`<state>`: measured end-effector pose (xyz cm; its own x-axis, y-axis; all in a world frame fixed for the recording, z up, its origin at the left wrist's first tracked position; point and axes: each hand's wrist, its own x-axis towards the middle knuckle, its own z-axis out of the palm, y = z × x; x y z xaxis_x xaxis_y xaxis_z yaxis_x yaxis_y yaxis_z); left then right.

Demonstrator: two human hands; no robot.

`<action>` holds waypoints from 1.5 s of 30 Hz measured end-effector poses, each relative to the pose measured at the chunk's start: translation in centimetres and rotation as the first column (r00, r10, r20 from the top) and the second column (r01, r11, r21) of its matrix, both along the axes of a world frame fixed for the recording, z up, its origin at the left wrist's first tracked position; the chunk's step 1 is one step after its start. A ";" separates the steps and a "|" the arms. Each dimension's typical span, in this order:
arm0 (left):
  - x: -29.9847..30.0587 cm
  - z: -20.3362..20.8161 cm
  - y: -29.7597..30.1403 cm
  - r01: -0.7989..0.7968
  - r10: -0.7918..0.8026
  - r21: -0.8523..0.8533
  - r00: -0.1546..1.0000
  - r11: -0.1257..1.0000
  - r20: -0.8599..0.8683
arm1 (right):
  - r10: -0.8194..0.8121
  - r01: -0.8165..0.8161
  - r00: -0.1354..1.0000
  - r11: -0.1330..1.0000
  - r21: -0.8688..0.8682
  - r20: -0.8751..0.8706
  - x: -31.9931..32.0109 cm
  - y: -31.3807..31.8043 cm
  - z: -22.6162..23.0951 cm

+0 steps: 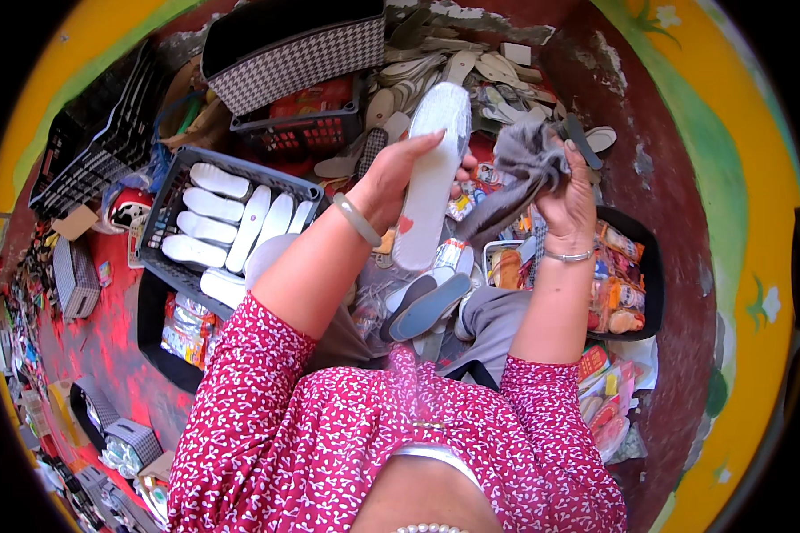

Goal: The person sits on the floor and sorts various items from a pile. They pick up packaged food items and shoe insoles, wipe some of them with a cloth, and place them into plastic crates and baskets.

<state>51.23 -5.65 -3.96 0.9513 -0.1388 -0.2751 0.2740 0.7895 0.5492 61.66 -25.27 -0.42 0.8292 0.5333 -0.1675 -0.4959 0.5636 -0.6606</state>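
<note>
- Your left hand [398,173] held a white insole [431,169] upright in front of you, fingers wrapped round its long edge near the middle, the toe end pointing away and the heel end hanging down toward your lap.
- Your right hand [567,200] was closed on a bunched grey cloth [523,164], which sat just beside the insole's right edge, close enough that I could not tell whether it touched.
- The insole looked thin, light and bendy; it would probably flop if you took it by one tip, so a grip at the waist, as you had, seemed the steadier hold.
- Its surface looked smooth but not glossy, so slipping seemed unlikely; creasing looked the greater risk if pinched hard.
- The cloth looked soft and limp, with a tail drooping below your fist; it would take any grip.
- A dark crate [173,240] at your left held more white insoles in rows.
- A heap of loose soles [471,67] lay beyond your hands, and a black tray [649,284] of packets sat at your right.
</note>
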 end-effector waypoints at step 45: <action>-0.9 -0.1 -3.0 -0.098 0.088 0.198 0.994 0.975 0.059 | -0.279 0.268 0.921 0.960 0.078 0.271 -0.9 4.1 -2.2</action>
<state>50.38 -8.61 -4.07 0.9706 0.0042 -0.2405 0.1728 0.6831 0.7095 60.72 -21.14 -2.61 0.9539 0.2809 0.1059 -0.1197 0.6794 -0.7240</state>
